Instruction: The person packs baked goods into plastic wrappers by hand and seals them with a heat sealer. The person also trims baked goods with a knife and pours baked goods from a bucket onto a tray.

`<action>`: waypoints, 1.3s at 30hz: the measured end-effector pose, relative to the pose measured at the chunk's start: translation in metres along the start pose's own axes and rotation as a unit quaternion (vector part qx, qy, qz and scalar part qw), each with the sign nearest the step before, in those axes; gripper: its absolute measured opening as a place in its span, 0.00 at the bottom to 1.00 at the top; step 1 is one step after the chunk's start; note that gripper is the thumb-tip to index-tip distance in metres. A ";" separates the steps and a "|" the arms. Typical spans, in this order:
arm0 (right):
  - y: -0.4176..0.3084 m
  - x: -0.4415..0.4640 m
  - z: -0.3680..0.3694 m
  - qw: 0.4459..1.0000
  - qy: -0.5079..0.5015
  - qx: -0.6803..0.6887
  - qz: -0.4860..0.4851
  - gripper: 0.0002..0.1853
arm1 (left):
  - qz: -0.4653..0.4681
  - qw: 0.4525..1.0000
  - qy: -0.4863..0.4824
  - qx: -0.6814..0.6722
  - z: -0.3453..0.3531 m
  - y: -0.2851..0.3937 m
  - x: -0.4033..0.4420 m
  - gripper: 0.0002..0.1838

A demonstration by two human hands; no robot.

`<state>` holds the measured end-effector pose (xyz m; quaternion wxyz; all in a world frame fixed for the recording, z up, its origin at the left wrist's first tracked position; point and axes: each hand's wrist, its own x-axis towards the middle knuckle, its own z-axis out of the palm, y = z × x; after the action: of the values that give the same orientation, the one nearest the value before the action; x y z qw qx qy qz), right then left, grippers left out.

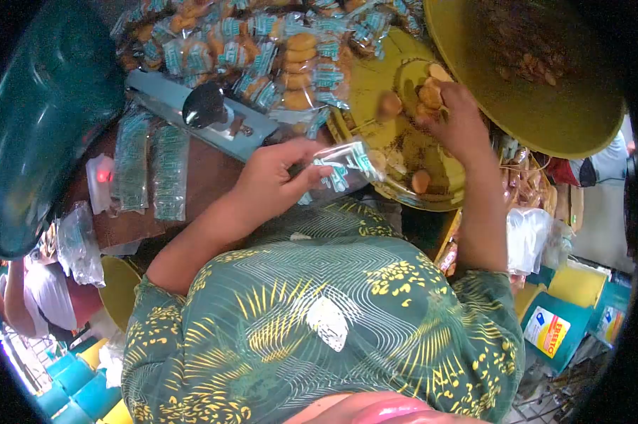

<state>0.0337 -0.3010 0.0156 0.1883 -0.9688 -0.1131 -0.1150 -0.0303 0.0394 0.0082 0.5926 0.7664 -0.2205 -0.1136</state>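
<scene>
My left hand pinches a clear plastic bag with green-blue print, held over the near left edge of a yellow tray. The fingers of my right hand are closed around a few round golden cookies above the tray. Crumbs and a few loose cookies lie on the tray. Beyond my left hand is a light-blue bag sealer with a black round knob. Flat printed bags lie left of it on the brown table.
Filled cookie packets are heaped at the back. A large yellow basin tilts at the upper right, and a big dark teal container stands at the left. Teal and yellow buckets are on the right. Another person's arm shows at far left.
</scene>
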 end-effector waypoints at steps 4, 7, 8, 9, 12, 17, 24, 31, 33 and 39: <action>0.000 -0.005 0.020 0.994 -0.048 0.031 0.094 0.28 | 0.033 0.997 0.067 -0.027 0.007 -0.012 0.002 0.11; 0.004 -0.014 0.023 0.994 -0.013 0.056 0.091 0.26 | 0.027 0.999 0.006 -0.024 0.002 -0.013 0.004 0.10; 0.006 -0.016 0.024 0.993 0.007 0.078 0.088 0.25 | 0.035 0.999 0.000 -0.011 0.003 -0.011 0.005 0.09; 0.009 -0.018 0.027 0.986 0.003 0.128 0.105 0.24 | 0.042 0.999 -0.006 0.001 0.003 -0.010 0.005 0.09; 0.018 -0.025 0.035 0.962 -0.017 0.226 0.155 0.24 | 0.090 0.994 -0.020 0.052 0.003 -0.006 0.011 0.09; 0.006 -0.028 0.034 0.981 -0.014 0.149 0.126 0.28 | 0.094 0.992 -0.017 0.088 0.003 -0.003 0.013 0.13; -0.006 -0.029 0.019 0.988 -0.011 0.096 0.120 0.27 | 0.059 0.993 -0.023 0.101 0.005 -0.002 0.013 0.15; -0.002 -0.030 0.038 0.999 0.050 -0.012 -0.011 0.20 | 0.083 0.981 -0.037 0.174 0.002 0.002 0.021 0.17; -0.010 -0.029 0.039 0.999 0.030 0.001 0.028 0.18 | 0.103 0.974 -0.032 0.200 0.003 0.008 0.026 0.17; -0.034 -0.036 0.005 0.954 -0.019 0.260 0.148 0.12 | 0.072 0.968 -0.023 0.239 0.010 -0.001 0.028 0.17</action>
<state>-0.0085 -0.2749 0.0129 0.4465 -0.8941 0.0019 -0.0342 -0.0102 0.0175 0.0073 0.3931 0.8651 -0.3099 -0.0323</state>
